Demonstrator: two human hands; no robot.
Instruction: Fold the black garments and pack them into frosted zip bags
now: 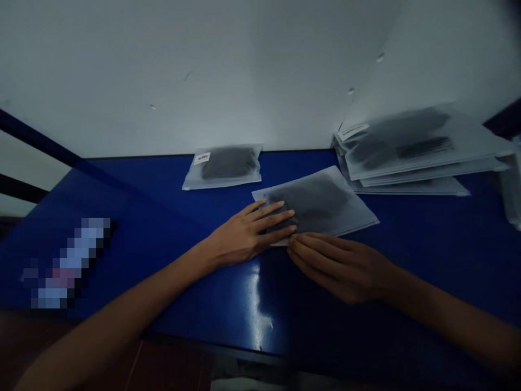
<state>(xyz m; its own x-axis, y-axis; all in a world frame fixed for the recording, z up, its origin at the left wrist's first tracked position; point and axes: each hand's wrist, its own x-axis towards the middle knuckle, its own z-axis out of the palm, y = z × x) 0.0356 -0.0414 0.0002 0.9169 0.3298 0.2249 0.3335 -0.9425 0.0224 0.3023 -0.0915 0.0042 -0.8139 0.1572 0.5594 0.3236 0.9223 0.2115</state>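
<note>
A frosted plastic zip bag with something dark inside lies flat at the middle of the blue table. My left hand rests on its left part, fingers stretched out and spread over the plastic. At the bag's near edge, my right hand has its fingertips pinched together, just beside the left little finger. The pinched spot is mostly covered by the fingers.
Another frosted bag with a barcode label lies by the wall at the back. Several similar bags are stacked at the back right. A pixelated, blurred-out object lies on the left of the blue table.
</note>
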